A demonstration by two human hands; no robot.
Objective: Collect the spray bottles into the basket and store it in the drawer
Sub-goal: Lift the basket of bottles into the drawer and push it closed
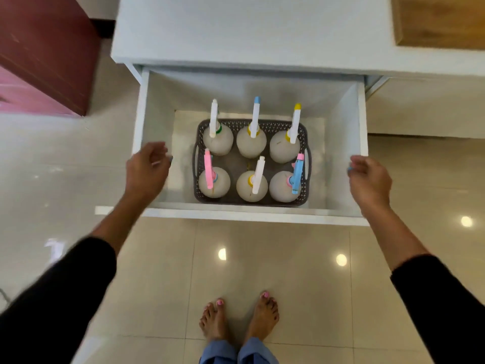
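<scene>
At the far left stands a dark red cabinet (47, 48) on the pale tiled floor (262, 271). The left hand (148, 169) comes in from a black sleeve (57, 292) and hangs over the left wall of the drawer (140, 127). Its fingers are curled loosely with gaps between them, and it holds nothing; the picture is a little blurred here, so I cannot tell if it touches the drawer wall.

The white drawer is pulled out from a white cabinet (249, 30) and is open to the top. On its bottom sits the grey basket (262, 124), a plastic one with small holes and a handle on each short side. It is near the front wall of the drawer, with free space on its left and right.

Inside the basket stand six spray bottles, upright, in two rows of three, close beside each other. In the back row, from the left: a bottle with white nozzle and green collar (217, 140), a bottle with blue-tipped nozzle (251, 144), and a bottle with yellow-tipped nozzle (284, 147). In the front row: a bottle with pink nozzle (214, 183), a bottle with white nozzle and yellow collar (251, 186), and a bottle with blue and pink nozzle (284, 186).

The right hand (368, 179) hangs over the right front corner of the drawer, fingers bent and apart, empty. Below, two bare feet (238, 319) stand on the floor. At the top right there is a wooden surface (441, 19).
</scene>
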